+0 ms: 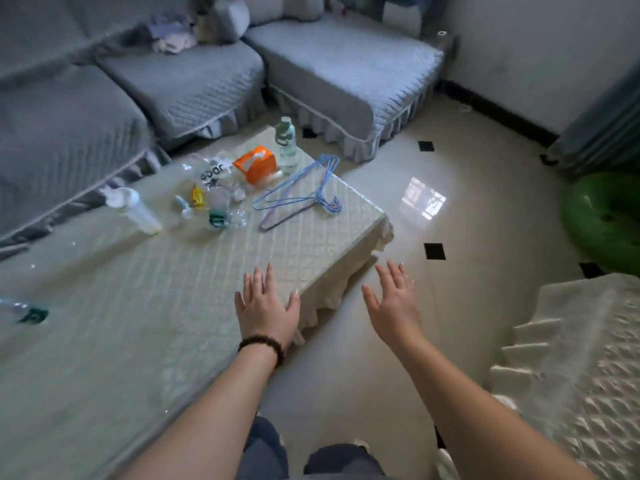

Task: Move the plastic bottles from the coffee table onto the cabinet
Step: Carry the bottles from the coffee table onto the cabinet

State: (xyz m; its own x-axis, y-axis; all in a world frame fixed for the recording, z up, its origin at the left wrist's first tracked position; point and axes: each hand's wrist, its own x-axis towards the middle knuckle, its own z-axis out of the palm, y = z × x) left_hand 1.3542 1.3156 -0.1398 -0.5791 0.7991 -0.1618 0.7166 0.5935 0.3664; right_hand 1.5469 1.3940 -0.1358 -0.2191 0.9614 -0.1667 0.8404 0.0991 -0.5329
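The coffee table (145, 306) has a pale quilted cover under glass. A clear bottle with a green-and-white label (286, 143) stands upright at its far corner. A crumpled clear bottle with a green label (221, 211) lies among clutter in the middle. Another clear bottle with a green label (24, 311) lies at the left edge of view. A white and yellow bottle (133, 211) stands tilted on the far left side. My left hand (266, 303) hovers open over the table's near edge, a dark bead bracelet on its wrist. My right hand (394, 303) is open above the floor. No cabinet is in view.
An orange tissue box (256, 164), a clear plastic bag (211, 173) and several blue and pink wire hangers (298, 195) lie on the table. A grey sofa (180, 81) wraps the far side. A green seat (609, 220) and a white covered piece (581, 368) stand on the right.
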